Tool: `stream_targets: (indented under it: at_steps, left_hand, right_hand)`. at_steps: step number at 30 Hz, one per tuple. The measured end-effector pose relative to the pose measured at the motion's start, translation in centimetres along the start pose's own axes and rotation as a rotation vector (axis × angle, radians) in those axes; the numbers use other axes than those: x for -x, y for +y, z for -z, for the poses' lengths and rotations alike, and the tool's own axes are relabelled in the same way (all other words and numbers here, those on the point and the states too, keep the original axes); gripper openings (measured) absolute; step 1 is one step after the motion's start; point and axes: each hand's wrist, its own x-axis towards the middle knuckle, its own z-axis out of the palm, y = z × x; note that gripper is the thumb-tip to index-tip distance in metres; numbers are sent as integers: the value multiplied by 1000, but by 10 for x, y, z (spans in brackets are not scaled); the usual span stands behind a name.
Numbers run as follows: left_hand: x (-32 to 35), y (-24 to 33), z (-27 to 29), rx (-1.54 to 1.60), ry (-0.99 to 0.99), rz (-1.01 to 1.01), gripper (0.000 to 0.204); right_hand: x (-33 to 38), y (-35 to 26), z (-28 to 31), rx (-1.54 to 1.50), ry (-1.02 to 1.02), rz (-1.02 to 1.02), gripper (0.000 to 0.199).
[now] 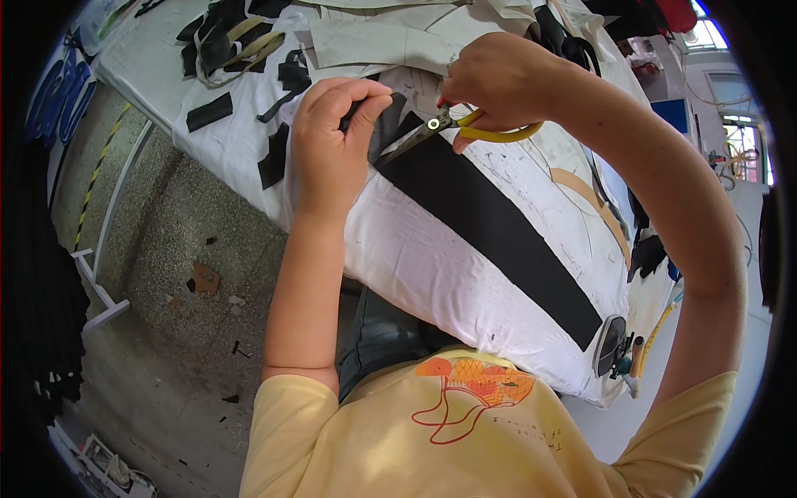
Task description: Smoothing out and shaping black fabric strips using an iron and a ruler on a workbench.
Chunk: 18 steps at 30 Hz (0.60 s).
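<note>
My right hand (498,79) grips a pair of scissors (490,131) with yellow handles. Their blades point left and down, lying at the upper left end of a long strip of black fabric (490,224). Thumb and fingers of my left hand (336,124) pinch a dark piece of fabric (388,120) just beside the blades. That piece rises from the strip's end; whether it is still joined there I cannot tell. The strip stretches diagonally over a white cloth (415,249) toward the lower right.
Several black fabric scraps (209,112) lie at the upper left, near a tangle of beige straps (249,54). Pale pattern pieces (382,46) cover the far side. An iron-like tool (612,344) stands at the right edge. On the floor lies a brown scrap (205,278).
</note>
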Motion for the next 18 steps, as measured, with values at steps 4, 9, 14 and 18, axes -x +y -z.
stream_targets:
  at_steps: [4,9,14,18]
  left_hand:
    - [0,0,0,9,2,23,11]
    - [0,1,0,-2,-5,30,11]
    - [0,1,1,-7,-9,44,10]
    - [-2,3,0,0,-11,56,10]
  right_hand:
    - [-2,-6,3,-2,-40,-9,56]
    - [-1,-6,1,-24,-15,22,56]
    - [-1,-12,5,-25,-85,-16,55]
    - [5,-18,4,-35,-177,-111,55]
